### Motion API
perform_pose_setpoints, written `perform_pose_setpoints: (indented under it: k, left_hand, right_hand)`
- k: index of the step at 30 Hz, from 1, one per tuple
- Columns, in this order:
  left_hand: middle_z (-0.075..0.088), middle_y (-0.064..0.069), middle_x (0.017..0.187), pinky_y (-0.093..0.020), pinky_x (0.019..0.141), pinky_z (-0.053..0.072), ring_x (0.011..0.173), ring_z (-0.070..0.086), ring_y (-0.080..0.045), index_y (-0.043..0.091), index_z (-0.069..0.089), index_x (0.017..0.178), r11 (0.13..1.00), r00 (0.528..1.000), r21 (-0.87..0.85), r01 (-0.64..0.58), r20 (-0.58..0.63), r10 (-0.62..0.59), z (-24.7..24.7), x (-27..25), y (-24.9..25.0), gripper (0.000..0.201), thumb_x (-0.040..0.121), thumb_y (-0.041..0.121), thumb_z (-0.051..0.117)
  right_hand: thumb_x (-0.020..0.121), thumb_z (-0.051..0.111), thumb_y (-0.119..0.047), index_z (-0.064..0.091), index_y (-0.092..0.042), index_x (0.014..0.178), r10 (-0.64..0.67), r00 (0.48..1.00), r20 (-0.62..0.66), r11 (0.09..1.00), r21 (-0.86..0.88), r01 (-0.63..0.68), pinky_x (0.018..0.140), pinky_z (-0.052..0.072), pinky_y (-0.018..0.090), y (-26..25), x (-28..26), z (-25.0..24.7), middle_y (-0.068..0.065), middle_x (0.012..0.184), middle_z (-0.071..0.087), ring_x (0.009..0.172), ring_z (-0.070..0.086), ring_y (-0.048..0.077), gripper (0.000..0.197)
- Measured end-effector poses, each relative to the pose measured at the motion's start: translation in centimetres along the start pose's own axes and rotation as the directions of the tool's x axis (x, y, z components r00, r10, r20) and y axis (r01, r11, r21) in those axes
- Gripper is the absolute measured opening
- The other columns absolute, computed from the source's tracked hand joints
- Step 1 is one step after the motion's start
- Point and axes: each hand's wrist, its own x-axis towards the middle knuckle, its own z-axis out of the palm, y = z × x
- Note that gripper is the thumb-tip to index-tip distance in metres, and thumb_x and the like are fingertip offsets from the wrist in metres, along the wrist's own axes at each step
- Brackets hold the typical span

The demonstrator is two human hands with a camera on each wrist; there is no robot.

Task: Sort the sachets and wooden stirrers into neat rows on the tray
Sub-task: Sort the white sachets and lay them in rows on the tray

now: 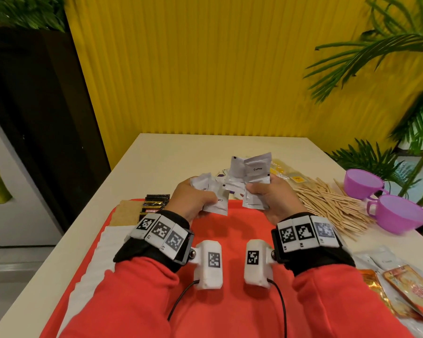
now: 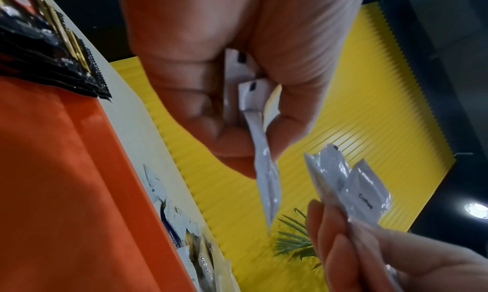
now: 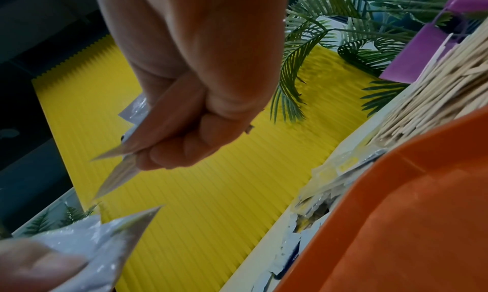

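Head view: my left hand (image 1: 193,198) and right hand (image 1: 269,193) each grip a bunch of white sachets (image 1: 250,170), frame centre, above the red tray (image 1: 232,230). Light, limp, slick; I'd pinch flat edges. Wooden stirrers (image 1: 332,206) heaped centre-right on the worktop.

Stirrers (image 1: 332,206) lie right of the tray (image 1: 232,230).
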Motion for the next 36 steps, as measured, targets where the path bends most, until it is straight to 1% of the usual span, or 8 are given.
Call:
perform_pose_setpoints:
  k: [4,8,12,15,19,27,30,36]
  left_hand:
    - [0.059,-0.007,0.073,-0.021,0.046,0.036,0.055,0.048,-0.021,0.024,0.062,0.085,0.998,1.0,0.064,-0.004,0.019,0.002,-0.2,0.1,0.2,0.035,0.073,-0.009,0.063]
    - [0.055,-0.007,0.068,-0.02,0.045,0.033,0.051,0.046,-0.017,0.013,0.063,0.089,0.995,0.997,0.096,0.012,0.078,-0.02,-0.1,-0.1,0.4,0.027,0.073,-0.009,0.063]
    - [0.055,-0.01,0.082,-0.018,0.045,0.037,0.061,0.047,-0.017,0.015,0.059,0.107,1.0,0.982,0.002,0.012,0.187,-0.012,0.0,-0.4,0.4,0.041,0.072,-0.005,0.068]
    - [0.055,-0.009,0.096,-0.021,0.049,0.048,0.071,0.053,-0.018,0.015,0.049,0.123,0.999,0.969,-0.035,0.036,0.246,-0.026,0.1,-0.6,0.2,0.06,0.07,-0.004,0.071]
    - [0.058,-0.002,0.092,-0.023,0.054,0.054,0.074,0.058,-0.012,0.018,0.054,0.111,0.999,0.962,-0.036,0.03,0.274,-0.019,0.5,-0.8,-0.1,0.04,0.08,-0.004,0.067]
    - [0.064,-0.006,0.075,-0.017,0.048,0.05,0.052,0.061,-0.008,0.013,0.058,0.105,0.977,0.995,-0.208,-0.056,0.073,0.072,-0.1,-0.4,0.4,0.031,0.083,-0.008,0.057]
    - [0.065,-0.006,0.074,-0.024,0.058,0.053,0.06,0.062,-0.014,0.021,0.048,0.125,0.955,0.995,-0.284,-0.081,0.04,0.096,0.2,-0.4,0.3,0.047,0.087,-0.008,0.052]
    - [0.065,-0.009,0.093,-0.035,0.075,0.052,0.077,0.063,-0.022,0.027,0.054,0.112,0.926,0.991,-0.368,-0.088,0.059,0.117,1.0,-0.7,0.5,0.028,0.095,0.005,0.05]
  right_hand:
    - [0.081,0.053,0.015,0.061,-0.007,0.087,-0.007,0.999,0.038,0.997,-0.075,0.01,0.059,0.049,0.03,0.0,-0.1,0.6,0.011,0.08,0.065,0.068,0.063,0.024,0.024]
    - [0.079,0.055,0.013,0.066,-0.008,0.086,0.001,0.998,0.067,0.99,-0.138,0.008,0.076,0.052,0.043,0.1,-0.2,1.1,0.015,0.088,0.069,0.081,0.066,0.032,0.024]
    - [0.082,0.051,0.015,0.06,-0.005,0.089,0.014,1.0,0.028,1.0,-0.001,-0.014,0.066,0.051,0.035,0.0,0.0,1.3,0.016,0.084,0.063,0.072,0.063,0.028,0.023]
    - [0.086,0.049,0.01,0.06,-0.004,0.104,0.04,0.999,-0.002,0.985,0.167,-0.039,0.078,0.05,0.045,0.1,0.4,1.2,0.021,0.095,0.062,0.085,0.062,0.033,0.025]
    - [0.09,0.042,0.009,0.061,-0.008,0.093,0.034,0.997,0.073,0.966,0.252,-0.051,0.054,0.056,0.028,0.1,0.0,1.7,0.011,0.077,0.066,0.06,0.067,0.021,0.025]
    - [0.084,0.045,0.016,0.06,-0.007,0.088,0.06,0.996,0.064,0.991,0.118,-0.067,0.064,0.048,0.032,0.9,-0.7,2.3,0.014,0.085,0.061,0.073,0.059,0.025,0.027]
    - [0.084,0.046,0.016,0.059,-0.006,0.091,0.073,0.992,0.099,0.992,0.099,-0.083,0.061,0.047,0.029,1.1,-0.9,2.7,0.012,0.084,0.06,0.07,0.058,0.022,0.026]
    - [0.086,0.045,0.015,0.061,-0.007,0.088,0.115,0.983,0.142,0.985,0.11,-0.131,0.059,0.048,0.027,1.5,-1.2,3.1,0.01,0.079,0.062,0.067,0.059,0.019,0.027]
